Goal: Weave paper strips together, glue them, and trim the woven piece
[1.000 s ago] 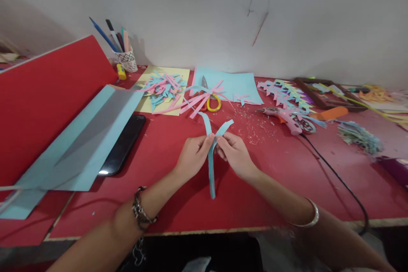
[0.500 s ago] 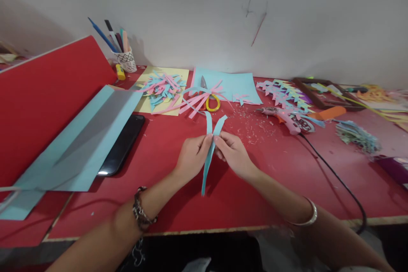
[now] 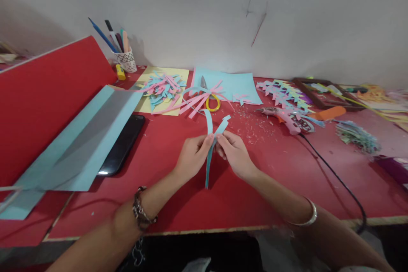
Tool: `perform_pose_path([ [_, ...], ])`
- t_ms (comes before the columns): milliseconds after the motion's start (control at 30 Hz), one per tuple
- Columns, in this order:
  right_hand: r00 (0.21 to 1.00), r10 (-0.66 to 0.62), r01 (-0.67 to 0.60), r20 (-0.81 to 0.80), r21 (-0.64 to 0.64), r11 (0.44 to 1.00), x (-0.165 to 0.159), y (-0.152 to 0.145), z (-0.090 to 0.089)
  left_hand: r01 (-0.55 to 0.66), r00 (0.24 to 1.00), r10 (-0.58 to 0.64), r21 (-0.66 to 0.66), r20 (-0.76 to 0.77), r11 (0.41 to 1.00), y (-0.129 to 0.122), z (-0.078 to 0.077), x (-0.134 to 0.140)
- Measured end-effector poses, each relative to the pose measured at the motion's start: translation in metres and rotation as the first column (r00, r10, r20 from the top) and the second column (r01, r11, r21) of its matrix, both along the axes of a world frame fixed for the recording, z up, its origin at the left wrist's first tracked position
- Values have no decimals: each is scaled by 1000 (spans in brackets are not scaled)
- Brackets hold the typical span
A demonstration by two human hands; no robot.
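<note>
A light blue paper strip is held between my two hands over the red table. Its top parts into two tails, and one narrow end hangs below my fingers. My left hand pinches it from the left, thumb on top. From the right, my right hand pinches the same strip, thumb and fingers closed. Just beyond the strip lie scissors with yellow handles, partly covered by pink paper strips. A pile of pink and blue paper pieces rests on a yellow sheet.
A pink glue gun with a black cord lies at right, near folded paper chains. Left are a phone, a large blue sheet and a pen cup. Paper scraps dot the red table.
The strip's lower end has risen slightly and swung a little to the right. Its right upper tail now shows a bent tip. Both hands stay in nearly the same place.
</note>
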State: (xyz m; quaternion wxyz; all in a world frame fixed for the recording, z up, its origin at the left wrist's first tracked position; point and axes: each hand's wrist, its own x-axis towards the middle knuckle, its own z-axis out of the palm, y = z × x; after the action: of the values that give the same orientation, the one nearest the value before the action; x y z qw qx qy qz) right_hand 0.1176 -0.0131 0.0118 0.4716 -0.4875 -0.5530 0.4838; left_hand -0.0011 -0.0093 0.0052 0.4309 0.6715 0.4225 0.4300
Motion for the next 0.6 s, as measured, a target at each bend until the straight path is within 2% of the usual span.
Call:
perform_pose_path([
  [133, 999, 44, -45, 17, 20, 999, 1, 0, 1, 30, 996, -26, 45, -85, 999, 0, 0, -1],
  [300, 992, 119, -120, 40, 18, 993, 0, -2, 5, -46, 994, 51, 47, -102, 998, -1, 0, -2],
  [500, 997, 72, -72, 21, -6, 997, -1, -3, 2, -103, 994, 103, 18, 20, 994, 0, -2, 0],
  [600, 1000, 24, -24, 3, 8, 1000, 0, -2, 1, -2, 1000, 1, 21, 30, 1000, 1, -3, 0],
])
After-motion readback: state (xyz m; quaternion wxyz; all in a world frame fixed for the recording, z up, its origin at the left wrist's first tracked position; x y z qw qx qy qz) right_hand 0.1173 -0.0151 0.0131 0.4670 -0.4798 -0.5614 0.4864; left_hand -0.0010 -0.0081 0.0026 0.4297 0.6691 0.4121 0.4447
